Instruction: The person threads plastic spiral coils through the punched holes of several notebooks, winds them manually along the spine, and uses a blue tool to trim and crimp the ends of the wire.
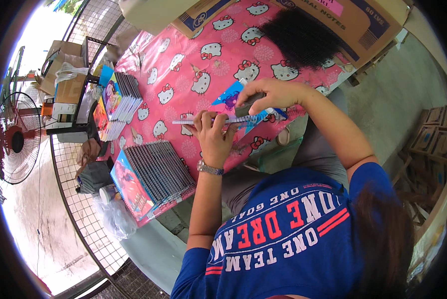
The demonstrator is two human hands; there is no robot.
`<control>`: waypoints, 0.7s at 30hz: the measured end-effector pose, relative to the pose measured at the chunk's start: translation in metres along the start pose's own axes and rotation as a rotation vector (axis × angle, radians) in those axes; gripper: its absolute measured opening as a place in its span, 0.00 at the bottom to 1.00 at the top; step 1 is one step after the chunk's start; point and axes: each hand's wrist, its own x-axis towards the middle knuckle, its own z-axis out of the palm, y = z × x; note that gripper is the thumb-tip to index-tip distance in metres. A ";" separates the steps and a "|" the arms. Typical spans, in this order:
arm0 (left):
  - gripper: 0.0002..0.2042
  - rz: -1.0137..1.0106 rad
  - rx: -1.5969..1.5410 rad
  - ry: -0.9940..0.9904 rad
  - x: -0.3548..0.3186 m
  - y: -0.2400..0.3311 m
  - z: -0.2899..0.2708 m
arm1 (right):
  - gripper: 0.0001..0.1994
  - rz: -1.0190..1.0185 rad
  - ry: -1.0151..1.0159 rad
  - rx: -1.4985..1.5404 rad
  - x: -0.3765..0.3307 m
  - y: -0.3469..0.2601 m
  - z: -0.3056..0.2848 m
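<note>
My left hand [212, 130] grips a thin notebook [182, 122] seen edge-on, its fingers over the top and a watch on the wrist. Along the notebook's right part runs a dark spiral coil [258, 117]. Just above that coil is my right hand [273, 96], with bent fingers and a gap between finger and thumb; a dark patch shows in the gap, and I cannot make it out. Beyond the notebook lies a blue cover with a purple figure [227, 98], partly hidden by my right hand.
The pink tablecloth [176, 92] carries a near-left stack of spiral notebooks [156, 172] and a far-left pile of notebooks [118, 104]. Black coils [301, 37] lie heaped beside a cardboard box [363, 30]. A fan [18, 142] stands left; a plastic bag [114, 217] hangs by the table edge.
</note>
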 end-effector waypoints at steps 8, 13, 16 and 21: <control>0.16 0.057 -0.063 0.061 -0.002 0.000 0.000 | 0.22 -0.052 0.010 -0.005 0.004 0.009 0.001; 0.17 0.050 -0.101 0.076 0.000 -0.001 -0.002 | 0.23 -0.109 -0.020 0.086 0.006 0.007 0.008; 0.18 0.033 -0.133 0.045 0.007 -0.002 -0.001 | 0.24 -0.146 -0.061 -0.016 0.007 0.005 0.004; 0.20 0.015 -0.139 0.022 0.010 -0.002 -0.003 | 0.23 -0.094 -0.057 -0.062 0.009 0.003 0.001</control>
